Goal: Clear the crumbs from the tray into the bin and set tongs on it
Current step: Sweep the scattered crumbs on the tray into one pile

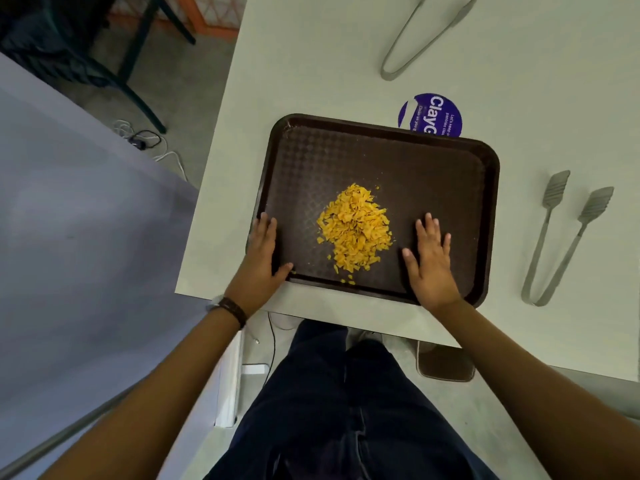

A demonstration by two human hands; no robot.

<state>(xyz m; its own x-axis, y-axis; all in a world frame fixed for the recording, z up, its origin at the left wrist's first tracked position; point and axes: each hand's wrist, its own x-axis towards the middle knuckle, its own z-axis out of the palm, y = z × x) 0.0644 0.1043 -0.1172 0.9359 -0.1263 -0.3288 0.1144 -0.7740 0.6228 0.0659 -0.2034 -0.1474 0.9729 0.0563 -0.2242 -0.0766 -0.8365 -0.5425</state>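
A dark brown tray (pixel 433 161) lies on the white table near its front left corner. A heap of yellow-orange crumbs (pixel 355 228) sits in its near middle. My left hand (pixel 265 254) lies over the tray's left rim, fingers on the edge and thumb inside. Flat on the tray floor to the right of the crumbs rests my right hand (pixel 431 261), fingers spread. Metal tongs (pixel 562 244) lie on the table right of the tray. A second pair of tongs (pixel 420 38) lies at the far side. No bin is clearly visible.
A round purple sticker (pixel 431 114) is on the white table (pixel 311 64) just behind the tray. A grey surface (pixel 69 237) stands to the left, with cables on the floor between. A small brown object (pixel 445 363) sits under the table by my legs.
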